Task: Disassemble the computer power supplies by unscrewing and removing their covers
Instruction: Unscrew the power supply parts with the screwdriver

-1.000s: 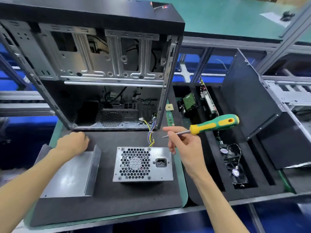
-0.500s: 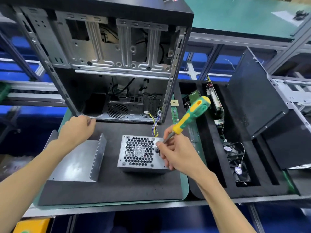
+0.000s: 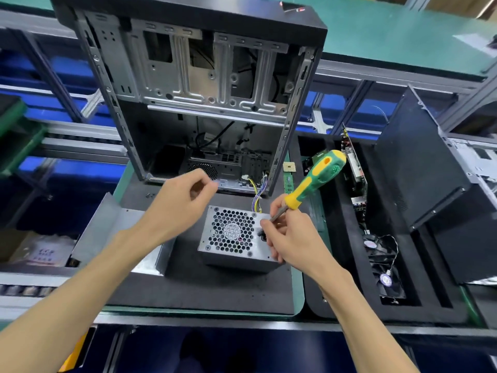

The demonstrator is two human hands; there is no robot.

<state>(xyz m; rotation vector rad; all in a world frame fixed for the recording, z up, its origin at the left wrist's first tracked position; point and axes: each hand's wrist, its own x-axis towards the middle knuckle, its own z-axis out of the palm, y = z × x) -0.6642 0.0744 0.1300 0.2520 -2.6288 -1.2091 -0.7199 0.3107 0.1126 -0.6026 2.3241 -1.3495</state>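
Right hand (image 3: 293, 239) grips screwdriver (image 3: 313, 181) by the shaft over power supply (image 3: 234, 235) just beneath it; left hand (image 3: 180, 205) loosely curled, empty, beside; box likely heavy, rigid, sharp-edged—hold the sides.

Black foam mat (image 3: 188, 292) under power supply (image 3: 236, 235), metal cover (image 3: 107, 232), computer case (image 3: 193, 103).

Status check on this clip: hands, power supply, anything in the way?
Right hand grips screwdriver, tip at power supply face. Left hand loosely curled above the mat, holding nothing visible. Cover still on. Wire bundle behind the unit; nothing blocking.
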